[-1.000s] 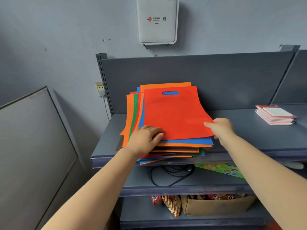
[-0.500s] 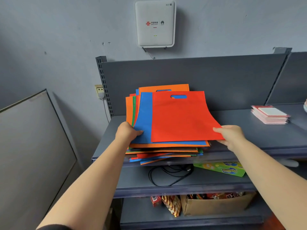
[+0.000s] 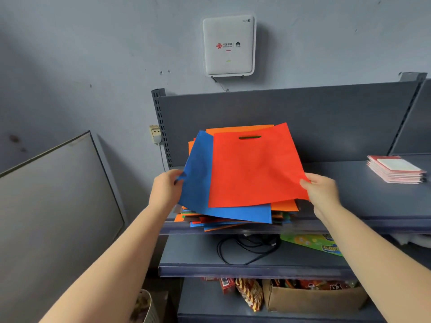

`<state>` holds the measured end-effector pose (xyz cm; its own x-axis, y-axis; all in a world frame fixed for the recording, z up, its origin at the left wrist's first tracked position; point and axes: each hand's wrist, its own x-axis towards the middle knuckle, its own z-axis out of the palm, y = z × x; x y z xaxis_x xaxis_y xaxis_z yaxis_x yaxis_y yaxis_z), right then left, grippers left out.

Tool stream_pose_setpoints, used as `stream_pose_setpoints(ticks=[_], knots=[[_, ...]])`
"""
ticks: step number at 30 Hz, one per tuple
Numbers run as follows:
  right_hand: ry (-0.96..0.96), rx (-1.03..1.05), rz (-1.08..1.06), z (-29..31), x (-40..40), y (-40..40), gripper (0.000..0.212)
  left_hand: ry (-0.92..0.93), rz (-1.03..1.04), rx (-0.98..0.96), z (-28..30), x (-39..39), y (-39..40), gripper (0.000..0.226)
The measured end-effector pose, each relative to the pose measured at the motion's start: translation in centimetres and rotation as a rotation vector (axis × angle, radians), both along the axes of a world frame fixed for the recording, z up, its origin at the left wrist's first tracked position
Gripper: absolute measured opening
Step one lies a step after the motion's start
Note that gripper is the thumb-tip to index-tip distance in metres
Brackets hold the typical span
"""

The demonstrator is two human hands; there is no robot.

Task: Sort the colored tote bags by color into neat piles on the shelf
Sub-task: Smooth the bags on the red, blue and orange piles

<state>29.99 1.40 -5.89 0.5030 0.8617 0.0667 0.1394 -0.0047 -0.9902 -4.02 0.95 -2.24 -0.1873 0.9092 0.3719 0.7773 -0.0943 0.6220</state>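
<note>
now | left hand (image 3: 166,190) pinches blue bag (image 3: 198,183) | right hand (image 3: 323,192) grips red bag (image 3: 254,169) edge

The white rounded-square plastic router box (image 3: 228,45) on the wall, high above both hands, carries "WiFi 7" at its top right corner, a red knot logo with small Chinese characters too small to read, and a Huawei flower logo.

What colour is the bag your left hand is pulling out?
Blue bag, pinched by the left hand; clearest in the head view.
</note>
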Motion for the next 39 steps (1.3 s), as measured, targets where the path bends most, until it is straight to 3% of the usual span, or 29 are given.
stream_pose_setpoints(ticks=[4,9,14,19,24,31,36,39], knots=[[0.338,0.084,0.173,0.7,-1.9,-1.0,0.028,-0.249,0.092,0.083,0.1,-2.2,-3.6,0.029],[0.629,0.123,0.377,2.2,-6.0,-2.9,0.033,-0.585,0.226,0.271,1.2,-5.4,-10.9,0.027],[0.745,0.097,0.684,2.7,-11.5,-5.6,0.025,-0.860,0.348,0.433,2.7,-8.8,-20.6,0.024],[0.840,0.024,0.963,2.6,-19.3,-10.4,0.027,-0.902,0.463,0.573,3.1,-11.4,-32.0,0.022],[0.921,-0.075,1.261,3.6,-27.5,-18.0,0.054,-0.860,0.600,0.738,3.8,-12.1,-44.0,0.021],[1.020,-0.252,1.466,4.7,-36.1,-29.9,0.030,-0.795,0.861,0.882,2.7,-12.0,-59.8,0.018],[1.032,-0.352,1.588,5.4,-40.2,-37.9,0.054,-0.802,1.036,0.964,1.9,-11.9,-68.4,0.019],[1.054,-0.412,1.652,5.7,-41.8,-42.3,0.030,-0.824,1.143,1.016,1.1,-12.0,-72.4,0.018]])
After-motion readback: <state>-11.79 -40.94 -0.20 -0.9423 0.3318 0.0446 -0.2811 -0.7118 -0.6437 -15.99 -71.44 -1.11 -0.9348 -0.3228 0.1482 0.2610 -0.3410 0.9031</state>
